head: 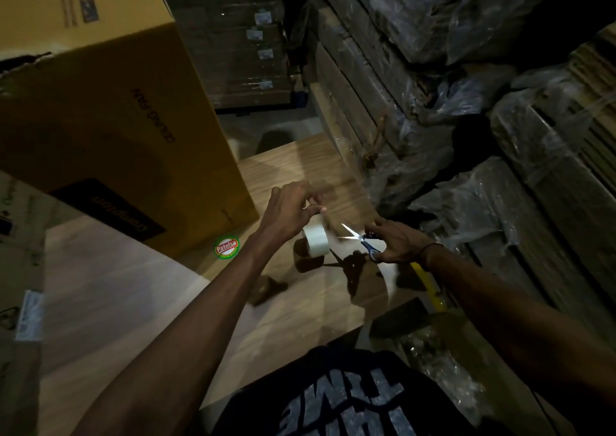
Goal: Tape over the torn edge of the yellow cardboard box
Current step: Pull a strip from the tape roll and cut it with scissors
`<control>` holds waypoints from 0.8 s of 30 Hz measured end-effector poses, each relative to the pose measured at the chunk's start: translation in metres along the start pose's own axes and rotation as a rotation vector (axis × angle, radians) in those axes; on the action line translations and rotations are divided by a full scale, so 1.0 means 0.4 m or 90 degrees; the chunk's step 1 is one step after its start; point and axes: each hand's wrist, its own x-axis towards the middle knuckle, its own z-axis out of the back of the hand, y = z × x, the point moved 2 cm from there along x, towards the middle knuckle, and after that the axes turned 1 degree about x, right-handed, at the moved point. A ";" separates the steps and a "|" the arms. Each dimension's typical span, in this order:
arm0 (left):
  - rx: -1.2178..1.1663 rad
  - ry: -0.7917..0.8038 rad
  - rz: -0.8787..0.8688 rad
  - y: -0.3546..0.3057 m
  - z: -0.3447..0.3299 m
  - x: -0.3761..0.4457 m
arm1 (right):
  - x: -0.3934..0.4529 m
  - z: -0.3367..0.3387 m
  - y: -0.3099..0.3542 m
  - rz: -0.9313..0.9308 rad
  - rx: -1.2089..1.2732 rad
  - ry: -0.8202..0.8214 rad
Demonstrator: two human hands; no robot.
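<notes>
Yellow cardboard box sits at the wooden table's far left, its upper left edge ragged and torn
Left hand pinches the pale tape roll; right hand grips open scissors

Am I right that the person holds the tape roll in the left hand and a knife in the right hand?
Not quite: the right hand holds scissors, blades open, not a knife. The left hand does hold the tape roll, as the head view shows.
</notes>
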 end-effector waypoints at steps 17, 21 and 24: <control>-0.029 0.003 -0.007 0.021 0.014 -0.023 | 0.138 0.070 0.071 0.184 -0.147 0.046; -0.030 0.003 -0.002 0.022 0.021 -0.024 | 0.152 0.068 0.090 0.194 -0.190 0.042; -0.035 -0.002 -0.003 0.025 0.025 -0.024 | 0.155 0.053 0.101 0.194 -0.187 0.037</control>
